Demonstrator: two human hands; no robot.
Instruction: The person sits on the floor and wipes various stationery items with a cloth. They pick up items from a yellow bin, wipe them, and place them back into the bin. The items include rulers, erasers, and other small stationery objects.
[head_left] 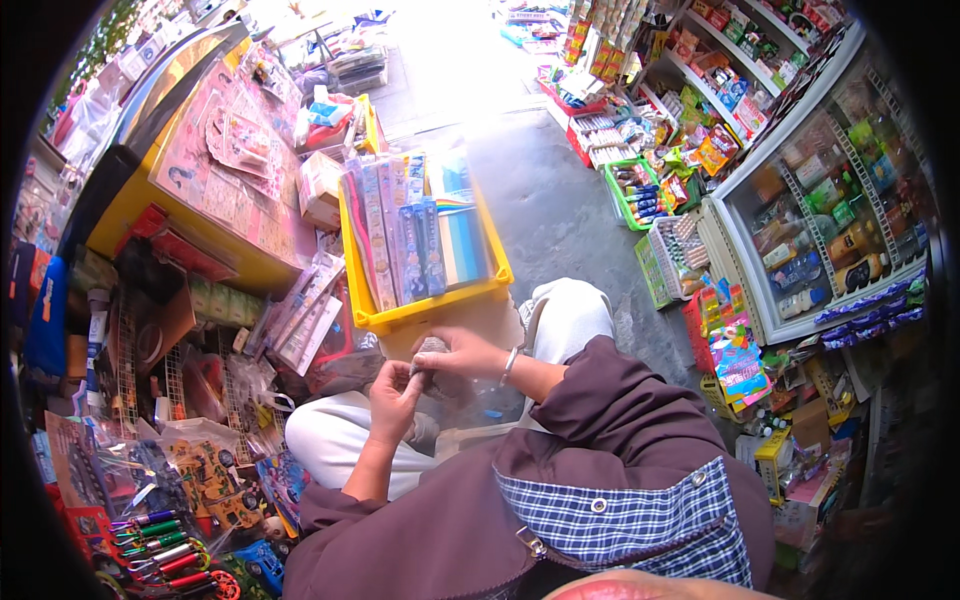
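Above my lap, my left hand point(396, 398) and my right hand point(458, 356) meet in front of the yellow crate. Between them is a small grey-brown thing with a rough-looking surface point(432, 346), pinched by the fingers of both. Its kind is too small and too covered by the fingers to make out. Just beyond the hands stands the yellow plastic crate point(420, 312), filled with clear-wrapped packs in blue, white and pink. A cardboard piece point(480, 325) shows under its near edge.
To the left, a yellow-sided display table point(230, 200) carries flat pink packages. Pens point(160, 545) and packed toys lie at the lower left. A glass-door drinks fridge point(830, 200) stands at the right, beside a green basket point(637, 190) and snack shelves. Grey floor point(560, 200) runs between.
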